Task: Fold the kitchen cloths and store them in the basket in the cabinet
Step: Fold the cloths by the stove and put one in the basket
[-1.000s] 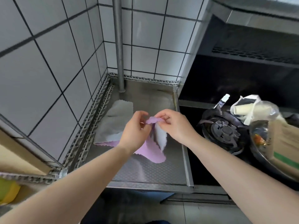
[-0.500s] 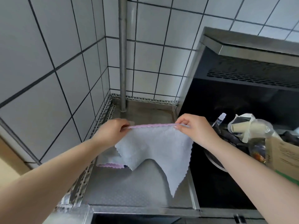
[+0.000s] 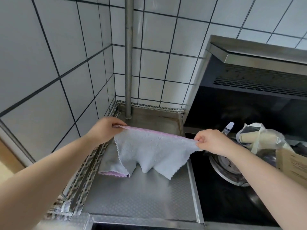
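Steel counter (image 3: 141, 196) beside the stove (image 3: 232, 165): left hand (image 3: 104, 130) and right hand (image 3: 211, 141) each pinch a top corner of the grey cloth (image 3: 152, 151), stretched between them above a second cloth (image 3: 110, 165).

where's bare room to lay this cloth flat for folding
Bare steel counter near its front edge, between the perforated rail and the stove. Farther back a second cloth lies by the rail. The stove side is crowded with a bag and box.

A textured stainless-steel counter (image 3: 141, 201) fills the tiled corner. One flat grey cloth with a pink edge (image 3: 110, 165) lies along its left edge. A metal pipe (image 3: 128, 103) stands at the back edge.
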Action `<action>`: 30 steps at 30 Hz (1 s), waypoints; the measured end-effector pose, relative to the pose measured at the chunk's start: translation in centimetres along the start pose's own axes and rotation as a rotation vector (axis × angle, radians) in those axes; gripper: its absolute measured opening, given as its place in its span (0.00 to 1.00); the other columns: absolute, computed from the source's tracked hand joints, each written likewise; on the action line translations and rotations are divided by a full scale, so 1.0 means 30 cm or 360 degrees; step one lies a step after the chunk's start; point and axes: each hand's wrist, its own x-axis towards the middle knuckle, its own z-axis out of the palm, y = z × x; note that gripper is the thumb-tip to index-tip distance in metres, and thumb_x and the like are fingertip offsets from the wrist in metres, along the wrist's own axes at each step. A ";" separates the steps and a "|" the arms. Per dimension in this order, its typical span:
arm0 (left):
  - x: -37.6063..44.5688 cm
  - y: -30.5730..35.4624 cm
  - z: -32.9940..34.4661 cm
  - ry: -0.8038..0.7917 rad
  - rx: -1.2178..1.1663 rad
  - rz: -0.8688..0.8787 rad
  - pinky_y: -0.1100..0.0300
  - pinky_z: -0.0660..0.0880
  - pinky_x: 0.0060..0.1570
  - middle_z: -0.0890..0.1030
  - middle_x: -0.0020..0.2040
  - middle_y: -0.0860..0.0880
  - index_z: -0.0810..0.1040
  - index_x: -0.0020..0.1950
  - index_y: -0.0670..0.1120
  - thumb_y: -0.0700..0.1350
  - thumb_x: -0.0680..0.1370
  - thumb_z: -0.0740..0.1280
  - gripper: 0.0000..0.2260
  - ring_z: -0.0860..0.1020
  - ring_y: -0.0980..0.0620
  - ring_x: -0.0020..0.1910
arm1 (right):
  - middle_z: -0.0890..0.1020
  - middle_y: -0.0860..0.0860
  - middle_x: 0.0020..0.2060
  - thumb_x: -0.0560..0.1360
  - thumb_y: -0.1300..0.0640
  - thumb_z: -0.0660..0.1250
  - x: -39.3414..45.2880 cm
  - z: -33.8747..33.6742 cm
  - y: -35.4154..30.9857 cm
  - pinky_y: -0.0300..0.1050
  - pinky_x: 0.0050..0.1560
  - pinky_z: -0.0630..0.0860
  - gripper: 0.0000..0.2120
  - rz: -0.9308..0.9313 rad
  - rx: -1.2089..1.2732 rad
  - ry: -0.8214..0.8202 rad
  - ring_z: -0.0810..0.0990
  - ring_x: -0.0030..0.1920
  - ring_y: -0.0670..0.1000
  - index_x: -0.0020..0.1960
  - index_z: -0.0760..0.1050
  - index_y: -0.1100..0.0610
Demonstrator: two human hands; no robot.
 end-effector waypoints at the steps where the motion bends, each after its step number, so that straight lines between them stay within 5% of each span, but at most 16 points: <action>1: 0.000 -0.003 0.003 0.0033 -0.0047 -0.0064 0.70 0.68 0.35 0.81 0.45 0.50 0.82 0.52 0.47 0.43 0.77 0.67 0.06 0.75 0.59 0.37 | 0.82 0.45 0.40 0.74 0.56 0.64 -0.003 -0.001 0.006 0.38 0.40 0.74 0.06 0.0023 -0.0020 0.0025 0.79 0.43 0.46 0.44 0.78 0.48; 3: 0.001 -0.006 0.005 0.0144 -0.0210 -0.0171 0.64 0.69 0.34 0.81 0.42 0.46 0.80 0.48 0.47 0.49 0.76 0.68 0.06 0.74 0.54 0.35 | 0.79 0.45 0.39 0.74 0.55 0.63 0.001 0.001 0.011 0.46 0.43 0.76 0.06 -0.0030 -0.0004 0.0322 0.78 0.43 0.48 0.42 0.76 0.45; 6: 0.003 0.006 0.004 0.0336 -0.0683 -0.0321 0.54 0.75 0.48 0.80 0.46 0.46 0.77 0.47 0.49 0.53 0.77 0.66 0.08 0.78 0.47 0.46 | 0.77 0.46 0.41 0.77 0.53 0.62 0.010 -0.006 -0.001 0.45 0.43 0.73 0.05 -0.0103 0.0255 0.0797 0.76 0.43 0.47 0.48 0.77 0.51; 9: 0.004 0.041 0.003 0.0317 -0.1077 -0.0330 0.52 0.76 0.53 0.81 0.47 0.47 0.78 0.48 0.51 0.49 0.79 0.64 0.04 0.78 0.43 0.51 | 0.77 0.46 0.44 0.79 0.54 0.59 0.047 -0.012 -0.010 0.42 0.46 0.67 0.07 0.0059 0.0595 0.0694 0.74 0.48 0.48 0.51 0.75 0.53; 12: 0.000 0.097 -0.005 0.0356 -0.1327 -0.0251 0.54 0.76 0.51 0.79 0.44 0.49 0.78 0.48 0.49 0.46 0.81 0.61 0.07 0.78 0.47 0.47 | 0.78 0.47 0.46 0.79 0.54 0.58 0.084 -0.021 0.001 0.47 0.54 0.74 0.07 0.0153 0.1157 0.0708 0.77 0.51 0.51 0.52 0.75 0.53; 15: -0.004 0.138 -0.007 0.0467 -0.1339 -0.0175 0.51 0.75 0.58 0.80 0.46 0.50 0.78 0.47 0.50 0.48 0.80 0.62 0.07 0.78 0.49 0.48 | 0.79 0.51 0.50 0.80 0.54 0.57 0.079 -0.033 0.007 0.57 0.60 0.75 0.07 0.0070 0.1478 0.0774 0.78 0.54 0.53 0.51 0.75 0.50; 19: -0.062 0.114 0.044 0.0485 -0.1200 -0.0213 0.48 0.76 0.57 0.81 0.48 0.48 0.79 0.51 0.48 0.50 0.80 0.63 0.08 0.78 0.49 0.48 | 0.77 0.47 0.45 0.81 0.54 0.56 0.010 0.025 0.035 0.56 0.57 0.76 0.07 -0.0090 0.1451 0.0836 0.78 0.52 0.52 0.49 0.72 0.50; 23: -0.205 0.002 0.191 0.0365 -0.0933 -0.0431 0.50 0.78 0.48 0.82 0.46 0.47 0.79 0.49 0.49 0.54 0.78 0.64 0.11 0.80 0.47 0.46 | 0.76 0.47 0.46 0.81 0.55 0.54 -0.086 0.203 0.107 0.42 0.47 0.70 0.07 -0.0080 0.1056 0.0681 0.74 0.49 0.49 0.54 0.70 0.54; 27: -0.362 -0.098 0.390 0.0187 -0.0710 -0.0718 0.46 0.78 0.42 0.77 0.38 0.47 0.76 0.41 0.48 0.49 0.78 0.64 0.08 0.76 0.46 0.40 | 0.77 0.50 0.40 0.81 0.54 0.54 -0.156 0.389 0.205 0.44 0.39 0.66 0.07 -0.0049 0.0589 0.0235 0.75 0.41 0.51 0.55 0.69 0.52; 30: -0.465 -0.129 0.501 0.0072 -0.0488 -0.0848 0.53 0.74 0.38 0.75 0.37 0.47 0.77 0.44 0.44 0.47 0.79 0.63 0.08 0.74 0.48 0.37 | 0.72 0.47 0.32 0.81 0.53 0.53 -0.197 0.482 0.249 0.42 0.31 0.63 0.06 0.0000 0.0425 -0.0110 0.71 0.34 0.49 0.53 0.67 0.52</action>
